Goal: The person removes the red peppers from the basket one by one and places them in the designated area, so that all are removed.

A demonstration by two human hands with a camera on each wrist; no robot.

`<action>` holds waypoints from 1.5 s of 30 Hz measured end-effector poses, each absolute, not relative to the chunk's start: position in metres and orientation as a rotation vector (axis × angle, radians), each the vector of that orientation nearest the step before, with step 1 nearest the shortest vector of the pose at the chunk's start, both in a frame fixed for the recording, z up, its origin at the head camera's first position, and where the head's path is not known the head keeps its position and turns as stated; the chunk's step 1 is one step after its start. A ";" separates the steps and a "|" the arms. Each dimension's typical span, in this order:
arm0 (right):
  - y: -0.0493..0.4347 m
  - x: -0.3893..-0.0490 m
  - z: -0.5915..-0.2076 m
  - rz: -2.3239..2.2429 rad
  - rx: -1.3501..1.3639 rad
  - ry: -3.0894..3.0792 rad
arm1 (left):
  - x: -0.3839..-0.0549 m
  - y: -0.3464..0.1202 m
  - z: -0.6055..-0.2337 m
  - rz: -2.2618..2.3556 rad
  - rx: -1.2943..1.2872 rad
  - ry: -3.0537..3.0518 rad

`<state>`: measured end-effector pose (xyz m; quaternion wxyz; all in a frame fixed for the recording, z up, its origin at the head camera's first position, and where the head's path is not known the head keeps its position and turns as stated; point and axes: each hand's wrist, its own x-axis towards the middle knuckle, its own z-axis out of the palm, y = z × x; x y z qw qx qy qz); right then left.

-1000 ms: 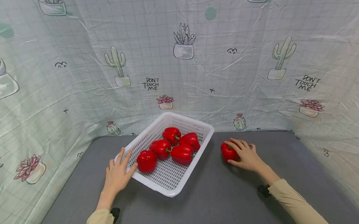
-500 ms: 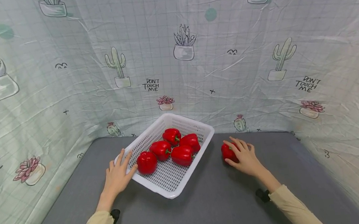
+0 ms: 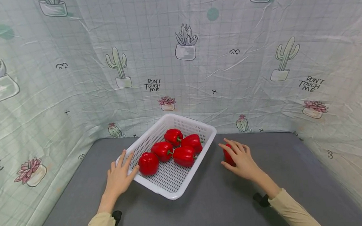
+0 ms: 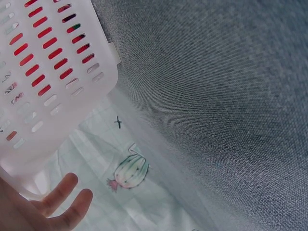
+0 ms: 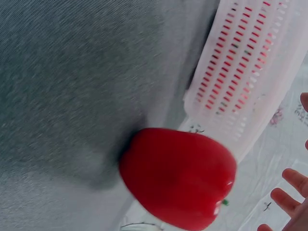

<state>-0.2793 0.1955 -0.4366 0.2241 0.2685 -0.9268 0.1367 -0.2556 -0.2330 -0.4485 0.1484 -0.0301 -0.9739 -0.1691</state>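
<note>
A white slotted plastic basket [image 3: 174,194] stands tilted to the view on the table with several red bell peppers [image 3: 162,151] in it. On its left rim my left hand [image 3: 118,179] rests, thumb and fingers spread; the left wrist view shows two fingers [image 4: 72,207] beside the basket wall. A single red bell pepper [image 3: 228,158] sits on the table right of the basket. Above it my right hand [image 3: 242,161] hovers with fingers extended, partly covering it from the head view. From the right wrist, that pepper [image 5: 178,178] appears apart from the fingers [image 5: 286,199].
A grey cloth-covered table [image 3: 216,204] lies under everything. Cactus-printed fabric [image 3: 197,78] encloses the back and both sides, close behind the basket. Black bands [image 3: 262,199] sit at both wrists.
My right hand has shifted left over the lone bell pepper, its fingers coming off it and stretching out. The left hand, the basket and the peppers inside have stayed put.
</note>
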 end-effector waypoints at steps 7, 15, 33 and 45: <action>0.184 -0.274 -0.430 0.364 0.784 -2.521 | -0.255 -0.234 -0.449 -0.481 -0.087 -2.797; 0.166 -0.271 -0.423 0.414 0.845 -2.497 | -0.255 -0.234 -0.449 -0.477 -0.096 -2.789; 0.118 -0.287 -0.426 0.455 0.824 -2.459 | -0.256 -0.233 -0.448 -0.478 -0.092 -2.782; 0.092 -0.299 -0.429 0.464 0.814 -2.496 | -0.255 -0.234 -0.448 -0.473 -0.112 -2.775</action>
